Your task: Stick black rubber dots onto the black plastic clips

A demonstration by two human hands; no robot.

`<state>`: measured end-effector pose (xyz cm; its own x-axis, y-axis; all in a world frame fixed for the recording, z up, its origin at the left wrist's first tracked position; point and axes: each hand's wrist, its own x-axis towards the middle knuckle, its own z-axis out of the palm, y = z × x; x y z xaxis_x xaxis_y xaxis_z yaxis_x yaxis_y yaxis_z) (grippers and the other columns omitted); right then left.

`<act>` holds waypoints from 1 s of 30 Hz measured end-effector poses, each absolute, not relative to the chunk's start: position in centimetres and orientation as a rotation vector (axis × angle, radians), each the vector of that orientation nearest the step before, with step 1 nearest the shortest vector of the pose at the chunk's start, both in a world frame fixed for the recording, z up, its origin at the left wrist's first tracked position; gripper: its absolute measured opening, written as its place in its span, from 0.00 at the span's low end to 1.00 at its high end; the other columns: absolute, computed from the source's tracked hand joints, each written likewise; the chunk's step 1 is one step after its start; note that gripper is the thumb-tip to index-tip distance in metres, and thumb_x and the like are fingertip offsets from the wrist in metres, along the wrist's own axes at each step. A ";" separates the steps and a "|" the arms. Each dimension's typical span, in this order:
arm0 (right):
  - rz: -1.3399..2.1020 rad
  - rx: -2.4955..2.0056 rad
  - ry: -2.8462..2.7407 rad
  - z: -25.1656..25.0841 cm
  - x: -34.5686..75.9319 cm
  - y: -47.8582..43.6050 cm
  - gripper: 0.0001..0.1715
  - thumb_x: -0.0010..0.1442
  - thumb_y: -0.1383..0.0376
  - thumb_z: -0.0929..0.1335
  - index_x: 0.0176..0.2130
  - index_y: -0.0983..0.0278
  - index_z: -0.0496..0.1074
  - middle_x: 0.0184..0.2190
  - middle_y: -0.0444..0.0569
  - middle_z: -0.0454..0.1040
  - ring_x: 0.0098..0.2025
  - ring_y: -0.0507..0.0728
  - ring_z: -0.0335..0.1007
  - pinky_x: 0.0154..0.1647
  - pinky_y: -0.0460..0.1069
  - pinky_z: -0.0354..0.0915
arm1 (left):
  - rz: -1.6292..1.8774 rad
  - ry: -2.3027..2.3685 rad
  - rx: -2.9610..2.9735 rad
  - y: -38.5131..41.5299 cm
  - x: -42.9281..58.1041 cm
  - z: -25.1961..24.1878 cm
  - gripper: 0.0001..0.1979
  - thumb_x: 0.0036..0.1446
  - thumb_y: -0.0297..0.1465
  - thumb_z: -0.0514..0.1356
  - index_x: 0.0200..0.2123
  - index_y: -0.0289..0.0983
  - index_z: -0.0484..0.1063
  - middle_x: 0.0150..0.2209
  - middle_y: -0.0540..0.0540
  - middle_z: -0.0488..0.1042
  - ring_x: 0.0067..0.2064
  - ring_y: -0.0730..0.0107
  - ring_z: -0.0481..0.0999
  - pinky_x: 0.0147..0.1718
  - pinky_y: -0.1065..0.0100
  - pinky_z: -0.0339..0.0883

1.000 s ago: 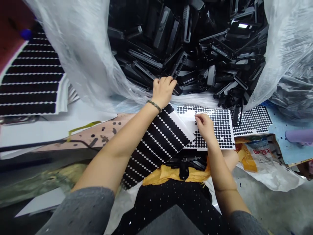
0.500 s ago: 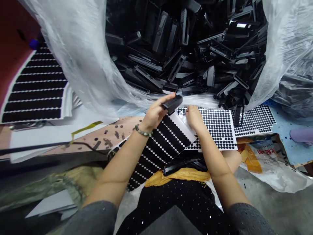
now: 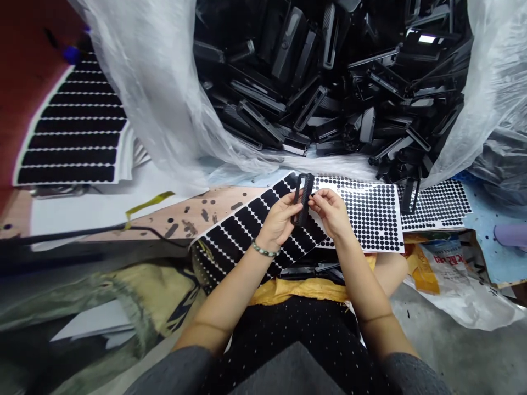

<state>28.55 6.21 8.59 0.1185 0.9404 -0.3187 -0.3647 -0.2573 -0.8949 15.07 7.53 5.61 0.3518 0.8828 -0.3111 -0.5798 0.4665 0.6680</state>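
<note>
The left hand (image 3: 280, 222) and the right hand (image 3: 331, 211) are both closed around one black plastic frame (image 3: 303, 198), held up off the sheets between them. The left fingers (image 3: 289, 207) curl against its left side, and the right fingertips (image 3: 313, 199) pinch its right side, with the thumbs hidden or hard to make out. The frame is a long, narrow rectangle with a lengthwise slot through its middle and a finely textured, carbon-like face. It stands nearly upright in the view, tilted slightly, with its top end just above the hands.

A beaded bracelet (image 3: 263, 250) circles the left wrist, just below the frame. Directly under the frame lies a sheet of black adhesive dots in slanting rows (image 3: 251, 230), overlapping a white-backed sheet of black dots (image 3: 362, 215) to its right. Farther right of the frame is another dotted sheet (image 3: 436, 206). Below the frame, a few black parts (image 3: 304, 271) rest on a yellow cloth (image 3: 300, 291) across the person's lap.

Above the frame, a large heap of similar black plastic parts (image 3: 329, 82) fills a clear plastic bag (image 3: 152, 82). Well to the left of the frame lies a stack of dotted sheets (image 3: 69, 126), and a stained wooden board (image 3: 193, 213) runs between that stack and the frame.
</note>
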 end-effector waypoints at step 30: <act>1.012 -1.614 -1.263 8.8 28.1 6.3 0.23 0.46 0.56 0.75 0.34 0.59 0.61 0.36 0.41 0.64 0.30 0.49 0.62 0.36 0.49 0.68 | 1.128 0.786 0.687 6.6 13.5 7.5 0.22 0.47 0.47 0.71 0.36 0.39 0.71 0.39 0.47 0.80 0.51 0.61 0.78 0.53 0.60 0.71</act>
<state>28.10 6.34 8.84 0.1696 0.9804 -0.1002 0.3118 -0.1499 -0.9383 13.49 6.60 7.47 0.2268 0.9544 -0.1943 -0.5123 0.2865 0.8096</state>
